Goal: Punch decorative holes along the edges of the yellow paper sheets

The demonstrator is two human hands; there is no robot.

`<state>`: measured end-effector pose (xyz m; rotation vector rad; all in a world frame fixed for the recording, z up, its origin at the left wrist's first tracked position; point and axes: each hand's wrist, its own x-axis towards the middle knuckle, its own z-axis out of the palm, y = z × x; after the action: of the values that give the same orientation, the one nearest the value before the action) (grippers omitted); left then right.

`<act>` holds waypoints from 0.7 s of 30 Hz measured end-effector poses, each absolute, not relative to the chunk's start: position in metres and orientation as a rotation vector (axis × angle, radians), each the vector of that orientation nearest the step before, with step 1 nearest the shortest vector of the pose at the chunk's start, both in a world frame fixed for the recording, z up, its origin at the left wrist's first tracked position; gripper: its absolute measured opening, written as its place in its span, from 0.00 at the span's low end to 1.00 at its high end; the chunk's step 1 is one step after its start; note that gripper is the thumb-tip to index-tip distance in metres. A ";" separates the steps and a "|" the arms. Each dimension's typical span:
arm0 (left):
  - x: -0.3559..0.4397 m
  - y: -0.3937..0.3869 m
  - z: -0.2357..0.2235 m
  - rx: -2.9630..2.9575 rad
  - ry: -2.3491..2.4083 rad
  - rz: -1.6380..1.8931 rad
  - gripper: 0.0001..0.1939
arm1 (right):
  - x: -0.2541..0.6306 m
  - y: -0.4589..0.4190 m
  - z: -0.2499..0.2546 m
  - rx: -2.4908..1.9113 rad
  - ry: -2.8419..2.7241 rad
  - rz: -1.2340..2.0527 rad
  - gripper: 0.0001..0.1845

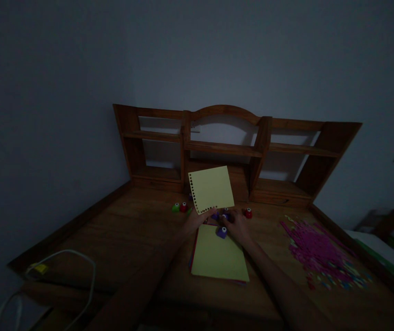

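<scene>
A yellow sheet of paper point(212, 188) is raised over the back of the desk, with punched holes along its left edge and part of its bottom edge. My left hand point(195, 221) grips it at the bottom edge. My right hand point(237, 225) has its fingers closed around a small purple craft punch point(225, 216) near the sheet's lower right corner. Another purple punch point(222, 232) rests on a stack of coloured paper point(219, 257), yellow on top, between my forearms. More small punches stand close by, partly hidden by the sheet and my hands.
Green point(176, 208) and red point(183, 207) punches stand left of the sheet; another red punch point(248, 213) is to the right. A pile of pink strips and coloured bits point(316, 248) covers the desk's right side. A wooden shelf point(224, 148) lines the back. A white cable point(92, 276) hangs front left.
</scene>
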<state>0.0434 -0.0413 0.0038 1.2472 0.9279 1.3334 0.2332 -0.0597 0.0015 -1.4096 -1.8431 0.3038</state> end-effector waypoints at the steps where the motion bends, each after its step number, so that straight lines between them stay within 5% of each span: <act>1: 0.044 -0.041 0.004 1.257 0.930 1.341 0.22 | 0.233 -0.060 0.002 -1.393 -1.849 0.309 0.15; 6: 0.045 -0.040 0.004 1.299 0.890 1.418 0.27 | 0.233 -0.061 0.003 -1.363 -1.843 0.306 0.15; 21: 0.045 -0.044 0.010 1.300 0.946 1.317 0.22 | 0.232 -0.063 0.006 -1.374 -1.859 0.325 0.13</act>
<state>0.0449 -0.0444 0.0097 1.2998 0.9462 1.3170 0.2325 -0.0634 0.0062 -1.3743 -1.8593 0.3248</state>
